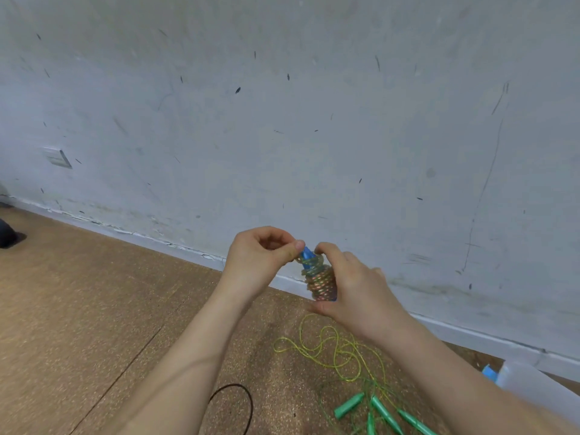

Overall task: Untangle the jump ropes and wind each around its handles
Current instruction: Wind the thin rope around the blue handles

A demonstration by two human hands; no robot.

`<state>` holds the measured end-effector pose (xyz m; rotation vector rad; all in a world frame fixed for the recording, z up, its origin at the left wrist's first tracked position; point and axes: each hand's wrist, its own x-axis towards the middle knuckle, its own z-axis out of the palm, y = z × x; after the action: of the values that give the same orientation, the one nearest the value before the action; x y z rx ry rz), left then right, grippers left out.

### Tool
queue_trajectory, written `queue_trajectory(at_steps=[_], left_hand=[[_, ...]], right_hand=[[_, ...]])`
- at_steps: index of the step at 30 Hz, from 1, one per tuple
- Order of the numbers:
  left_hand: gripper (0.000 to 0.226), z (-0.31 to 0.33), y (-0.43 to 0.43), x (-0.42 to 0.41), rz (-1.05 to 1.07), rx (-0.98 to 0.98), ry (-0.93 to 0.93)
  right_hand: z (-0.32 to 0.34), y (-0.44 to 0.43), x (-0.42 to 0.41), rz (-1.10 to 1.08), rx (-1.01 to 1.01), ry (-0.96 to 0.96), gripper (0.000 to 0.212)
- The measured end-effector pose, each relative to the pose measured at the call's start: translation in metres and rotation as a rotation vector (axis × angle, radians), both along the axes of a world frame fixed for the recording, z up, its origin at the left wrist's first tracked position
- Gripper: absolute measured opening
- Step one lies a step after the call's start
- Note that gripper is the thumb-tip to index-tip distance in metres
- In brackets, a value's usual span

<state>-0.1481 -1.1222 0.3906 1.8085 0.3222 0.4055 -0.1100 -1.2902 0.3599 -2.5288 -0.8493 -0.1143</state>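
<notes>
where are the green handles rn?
Head view, bottom right: the green handles lie on the floor among loose yellow rope, below the right hand and right of the black cable.

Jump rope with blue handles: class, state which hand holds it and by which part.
The right hand grips the wound bundle around its coils; the left hand pinches its top turn beside the blue handle tip.
</notes>
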Motion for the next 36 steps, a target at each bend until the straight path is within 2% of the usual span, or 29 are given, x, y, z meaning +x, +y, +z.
queue_trajectory(at_steps=[2,4,5,6,9,10,11,13,16,19,20,22,25,29,32,36], left_hand=[[0.017,0.002,0.001,-0.002,0.014,0.020,-0.017],[0.021,0.005,0.000,-0.004,0.032,0.052,-0.054],[0.021,0.006,0.000,-0.005,0.032,0.045,-0.079],[0.022,0.007,0.000,-0.005,0.027,0.026,-0.098],[0.029,0.012,0.007,-0.007,0.019,-0.063,-0.115],[0.030,0.014,0.008,-0.008,0.015,-0.113,-0.125],[0.030,0.016,0.009,-0.010,0.009,-0.180,-0.138],[0.026,0.020,0.006,-0.013,-0.007,-0.359,-0.173],[0.019,0.024,-0.005,-0.021,-0.052,-0.630,-0.218],[0.020,0.027,-0.010,-0.028,-0.065,-0.749,-0.270],[0.022,0.028,-0.011,-0.030,-0.059,-0.692,-0.285],[0.029,0.030,-0.011,-0.036,-0.067,-0.413,-0.300],[0.039,0.038,-0.012,-0.050,-0.236,-0.120,-0.275],[0.020,0.040,-0.015,-0.058,-0.412,0.047,-0.188],[0.018,0.036,-0.029,-0.056,-0.317,0.149,-0.185],[0.016,0.032,-0.059,-0.053,-0.250,0.402,-0.257]], right_hand=[[0.000,0.003,-0.003,-0.069,-0.067,-0.257,0.086],[0.002,0.006,-0.007,-0.105,-0.074,-0.371,0.087],[0.005,0.006,-0.008,-0.092,-0.066,-0.342,0.086],[0.010,0.005,-0.009,-0.054,-0.016,-0.222,0.084],[0.037,-0.003,-0.010,0.065,0.316,0.429,0.058],[0.046,-0.007,-0.009,0.066,0.396,0.546,0.043],[0.053,-0.012,-0.010,0.054,0.432,0.579,0.030],[0.066,-0.018,-0.014,0.041,0.461,0.550,0.022],[0.080,-0.019,-0.027,-0.009,0.493,0.510,0.029],[0.087,-0.011,-0.049,-0.109,0.426,0.313,0.033],[0.088,-0.007,-0.057,-0.145,0.409,0.227,0.033],[0.087,-0.001,-0.075,-0.194,0.331,0.031,0.034],[0.086,-0.004,-0.091,-0.244,0.170,-0.193,0.045],[0.091,-0.020,-0.099,-0.225,0.049,-0.146,0.052],[0.091,-0.034,-0.100,-0.168,0.034,-0.123,0.039],[0.086,-0.055,-0.102,-0.188,-0.085,-0.216,0.020]])
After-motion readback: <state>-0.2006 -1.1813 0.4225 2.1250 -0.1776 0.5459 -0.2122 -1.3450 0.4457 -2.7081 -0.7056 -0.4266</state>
